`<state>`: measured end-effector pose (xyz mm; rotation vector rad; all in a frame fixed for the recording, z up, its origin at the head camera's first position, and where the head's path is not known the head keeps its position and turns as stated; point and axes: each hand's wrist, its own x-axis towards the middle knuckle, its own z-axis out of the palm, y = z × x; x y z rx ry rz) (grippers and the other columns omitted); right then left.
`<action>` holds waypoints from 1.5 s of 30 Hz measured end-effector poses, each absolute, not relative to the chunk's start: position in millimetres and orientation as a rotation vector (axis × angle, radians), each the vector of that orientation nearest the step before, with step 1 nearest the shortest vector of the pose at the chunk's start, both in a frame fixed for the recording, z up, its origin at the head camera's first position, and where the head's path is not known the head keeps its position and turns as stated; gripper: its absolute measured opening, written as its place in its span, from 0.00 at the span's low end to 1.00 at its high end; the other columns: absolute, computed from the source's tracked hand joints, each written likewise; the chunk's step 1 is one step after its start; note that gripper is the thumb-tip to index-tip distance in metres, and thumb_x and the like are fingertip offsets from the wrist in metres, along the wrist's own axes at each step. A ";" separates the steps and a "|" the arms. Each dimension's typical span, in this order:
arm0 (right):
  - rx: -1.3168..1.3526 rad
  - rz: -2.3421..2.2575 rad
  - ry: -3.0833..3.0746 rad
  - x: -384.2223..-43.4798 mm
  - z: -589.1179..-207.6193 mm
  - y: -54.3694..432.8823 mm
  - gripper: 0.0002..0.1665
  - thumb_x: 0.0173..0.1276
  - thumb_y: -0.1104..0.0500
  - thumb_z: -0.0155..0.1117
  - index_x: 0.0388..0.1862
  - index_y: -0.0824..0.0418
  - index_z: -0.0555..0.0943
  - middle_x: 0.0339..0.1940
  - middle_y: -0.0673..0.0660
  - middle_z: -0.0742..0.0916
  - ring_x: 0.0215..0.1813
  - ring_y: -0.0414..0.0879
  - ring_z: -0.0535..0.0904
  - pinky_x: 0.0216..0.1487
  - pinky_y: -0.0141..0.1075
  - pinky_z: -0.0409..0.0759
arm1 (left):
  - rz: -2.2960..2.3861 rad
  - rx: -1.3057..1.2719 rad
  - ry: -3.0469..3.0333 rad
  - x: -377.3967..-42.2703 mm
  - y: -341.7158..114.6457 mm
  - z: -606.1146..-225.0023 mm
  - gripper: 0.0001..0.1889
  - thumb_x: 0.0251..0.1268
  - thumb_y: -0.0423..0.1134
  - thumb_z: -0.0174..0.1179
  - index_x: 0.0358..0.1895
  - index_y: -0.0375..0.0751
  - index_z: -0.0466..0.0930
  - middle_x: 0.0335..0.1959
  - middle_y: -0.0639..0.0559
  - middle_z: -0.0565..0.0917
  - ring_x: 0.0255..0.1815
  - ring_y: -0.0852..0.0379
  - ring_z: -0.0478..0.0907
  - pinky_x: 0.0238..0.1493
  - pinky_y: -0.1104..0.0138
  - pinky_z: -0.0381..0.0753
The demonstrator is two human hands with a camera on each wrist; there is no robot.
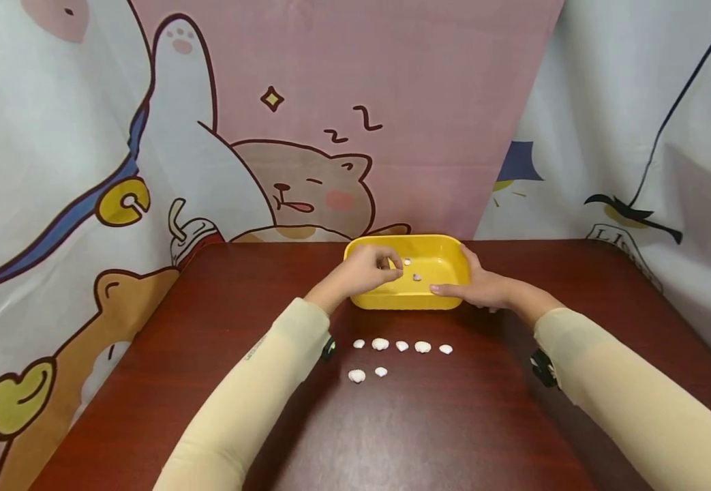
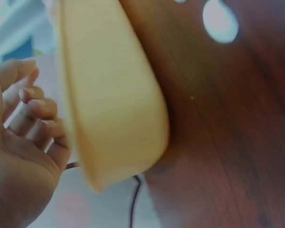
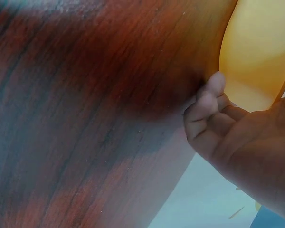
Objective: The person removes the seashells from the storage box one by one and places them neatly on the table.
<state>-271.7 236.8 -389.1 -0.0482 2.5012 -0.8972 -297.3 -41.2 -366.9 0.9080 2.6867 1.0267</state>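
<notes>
A yellow plastic tray [image 1: 407, 301] stands near the back of the table, a small white shell [image 1: 407, 262] and a purplish shell [image 1: 416, 277] inside it. Over the tray's left part is my left hand [image 1: 370, 268], its thumb and index finger bent toward each other. Whether anything sits between those fingertips cannot be made out; the left wrist view shows the curled fingers [image 2: 40, 107] beside the tray's wall. My right hand [image 1: 484, 283] grips the tray's right end, thumb over the rim and fingers [image 3: 206, 107] against the outer side.
In front of the tray lies a row of several white shells [image 1: 380, 344]. Closer to me are two more, a larger shell [image 1: 357, 376] and a smaller shell [image 1: 381, 372]. A printed cloth [image 1: 429, 102] hangs behind the dark red wooden table [image 1: 453, 429].
</notes>
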 end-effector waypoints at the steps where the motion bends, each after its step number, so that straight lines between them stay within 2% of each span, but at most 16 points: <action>1: -0.038 -0.889 2.494 -270.7 -390.2 237.8 0.83 0.62 0.17 0.63 0.84 0.48 0.15 0.60 0.72 0.72 0.44 0.59 0.76 0.36 0.42 0.76 | 0.999 0.873 2.700 -303.7 -37.1 -370.7 0.07 0.74 0.40 0.68 0.48 0.43 0.89 0.31 0.52 0.81 0.29 0.60 0.73 0.31 0.72 0.72; 3: -0.019 -0.896 2.468 -268.1 -392.5 239.1 0.83 0.62 0.18 0.63 0.84 0.47 0.15 0.44 0.65 0.74 0.33 0.53 0.71 0.31 0.38 0.68 | 0.939 0.827 2.704 -314.8 -29.2 -379.5 0.11 0.74 0.40 0.68 0.53 0.41 0.88 0.35 0.50 0.83 0.32 0.59 0.74 0.33 0.72 0.73; 5: -0.010 -0.901 2.455 -265.7 -394.6 239.7 0.83 0.62 0.18 0.63 0.84 0.47 0.15 0.33 0.58 0.72 0.27 0.49 0.67 0.28 0.36 0.65 | 0.875 0.800 2.693 -323.7 -22.3 -387.4 0.13 0.74 0.39 0.68 0.57 0.40 0.87 0.39 0.47 0.85 0.35 0.58 0.75 0.36 0.71 0.73; 7: -0.015 -0.930 2.443 -264.0 -395.6 239.6 0.82 0.63 0.19 0.64 0.84 0.46 0.15 0.31 0.56 0.71 0.26 0.47 0.65 0.28 0.36 0.65 | 0.819 0.791 2.682 -329.3 -16.7 -393.0 0.15 0.74 0.38 0.68 0.59 0.40 0.86 0.44 0.46 0.86 0.38 0.57 0.77 0.40 0.70 0.75; 12: -0.033 -0.963 2.444 -263.2 -392.9 238.4 0.82 0.64 0.19 0.64 0.84 0.46 0.14 0.36 0.58 0.71 0.27 0.48 0.65 0.30 0.37 0.67 | 0.729 0.819 2.666 -337.7 -6.0 -399.6 0.16 0.73 0.38 0.69 0.60 0.41 0.87 0.59 0.47 0.88 0.51 0.53 0.80 0.57 0.63 0.79; 15: -0.045 -0.952 2.448 -264.0 -390.7 237.1 0.82 0.64 0.20 0.64 0.84 0.46 0.14 0.31 0.57 0.74 0.26 0.48 0.66 0.28 0.37 0.68 | 0.725 0.816 2.644 -340.3 -2.1 -400.3 0.16 0.73 0.38 0.69 0.60 0.41 0.88 0.63 0.46 0.87 0.58 0.51 0.80 0.66 0.60 0.78; 18: -0.049 -0.944 2.441 -264.6 -389.0 234.6 0.81 0.64 0.20 0.65 0.84 0.44 0.14 0.26 0.54 0.76 0.24 0.47 0.67 0.27 0.36 0.69 | 0.709 0.797 2.637 -341.7 0.3 -400.7 0.16 0.73 0.39 0.69 0.60 0.42 0.88 0.65 0.47 0.86 0.62 0.51 0.80 0.69 0.60 0.76; 24: -0.031 -0.917 2.439 -267.5 -385.4 235.4 0.82 0.63 0.19 0.64 0.84 0.43 0.13 0.26 0.54 0.72 0.23 0.46 0.64 0.26 0.36 0.67 | 0.660 0.815 2.639 -345.8 5.3 -401.7 0.14 0.75 0.40 0.68 0.59 0.46 0.90 0.64 0.49 0.87 0.64 0.53 0.80 0.72 0.60 0.76; 28: -0.033 -0.917 2.438 -269.7 -384.0 235.4 0.82 0.63 0.18 0.64 0.84 0.43 0.13 0.26 0.53 0.70 0.22 0.46 0.63 0.26 0.36 0.65 | 0.649 0.827 2.641 -347.3 7.0 -401.7 0.12 0.75 0.40 0.67 0.56 0.46 0.91 0.61 0.49 0.88 0.61 0.53 0.80 0.70 0.61 0.76; 33: -0.032 -0.901 2.450 -270.6 -383.6 235.5 0.83 0.62 0.17 0.64 0.84 0.43 0.14 0.24 0.53 0.70 0.22 0.46 0.63 0.25 0.36 0.66 | 0.643 0.823 2.667 -347.2 8.5 -402.2 0.09 0.75 0.40 0.67 0.51 0.46 0.91 0.58 0.49 0.89 0.55 0.53 0.79 0.64 0.62 0.76; 45: -0.019 -0.887 2.459 -270.7 -383.6 239.0 0.83 0.61 0.17 0.64 0.84 0.42 0.14 0.29 0.55 0.72 0.22 0.47 0.64 0.25 0.36 0.67 | 0.649 0.782 2.689 -344.1 13.9 -401.1 0.07 0.75 0.41 0.68 0.48 0.46 0.91 0.55 0.49 0.89 0.55 0.52 0.79 0.65 0.62 0.76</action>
